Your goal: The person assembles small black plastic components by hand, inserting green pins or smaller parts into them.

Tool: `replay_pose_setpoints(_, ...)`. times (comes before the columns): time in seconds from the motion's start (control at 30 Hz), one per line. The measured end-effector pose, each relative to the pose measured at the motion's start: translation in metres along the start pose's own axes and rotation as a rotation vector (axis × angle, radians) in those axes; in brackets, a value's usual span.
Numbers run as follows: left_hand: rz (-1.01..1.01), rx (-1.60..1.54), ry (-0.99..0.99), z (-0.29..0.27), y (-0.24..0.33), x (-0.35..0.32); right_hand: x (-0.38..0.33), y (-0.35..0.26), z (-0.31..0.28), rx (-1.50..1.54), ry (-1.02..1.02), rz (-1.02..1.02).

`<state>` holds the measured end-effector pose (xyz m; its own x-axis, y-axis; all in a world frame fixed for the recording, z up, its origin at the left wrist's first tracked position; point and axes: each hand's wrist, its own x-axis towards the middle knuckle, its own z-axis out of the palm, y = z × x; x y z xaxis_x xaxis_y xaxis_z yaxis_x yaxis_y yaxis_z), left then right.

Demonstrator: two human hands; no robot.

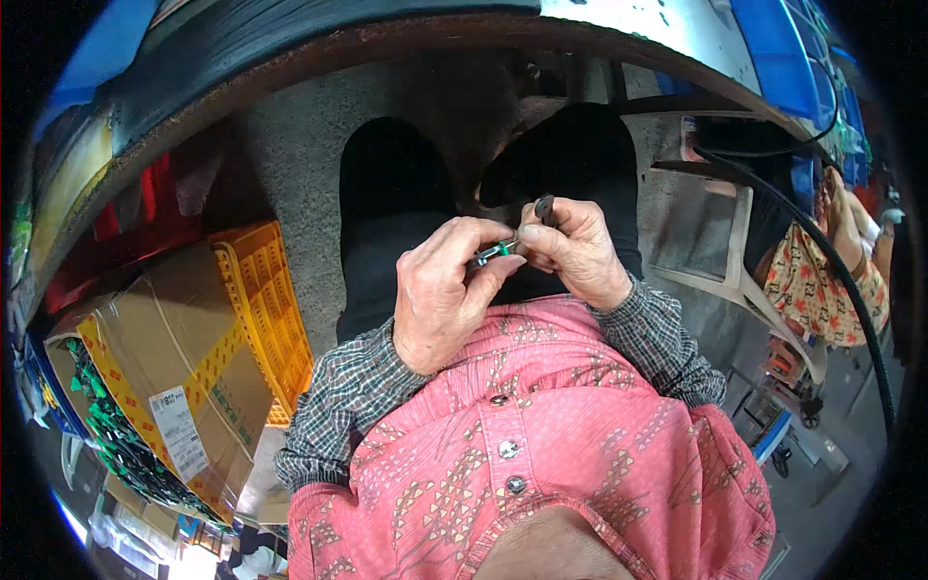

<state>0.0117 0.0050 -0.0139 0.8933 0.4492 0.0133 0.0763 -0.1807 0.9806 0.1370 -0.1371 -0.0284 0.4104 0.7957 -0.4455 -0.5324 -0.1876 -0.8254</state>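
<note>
In front of my lap, above the black trousers, both hands meet at their fingertips. Between thumb and fingers, my left hand (435,290) pinches a small slim part with a bright green piece and a shiny metal length (498,252). Close against it, my right hand (583,249) grips a small black piece with a rounded end (545,209) that stands up past the fingers. Fingers cover most of both pieces, and I cannot tell whether they are joined.
A worn table edge (387,37) curves across the top. At left, a cardboard box (179,338) holds many green and black parts beside a yellow crate (263,309). Blue bins (778,58), a black cable (851,280) and a co-worker in patterned clothing (812,290) are at right.
</note>
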Motion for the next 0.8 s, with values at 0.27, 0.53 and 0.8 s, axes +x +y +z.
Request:
replay_pose_setpoints(0.27,-0.076,-0.009,0.011,-0.005,0.013,-0.006,-0.008,-0.015,0.000,-0.026,0.060,-0.109)
replay_pose_setpoints(0.53,-0.034,0.008,0.039,-0.003,0.013,-0.013,-0.017,-0.023,-0.008,-0.586,0.115,-0.422)
replay_pose_setpoints(0.8,-0.047,-0.008,0.024,-0.005,0.034,-0.011,-0.031,-0.042,-0.003,-0.363,0.132,-0.348)
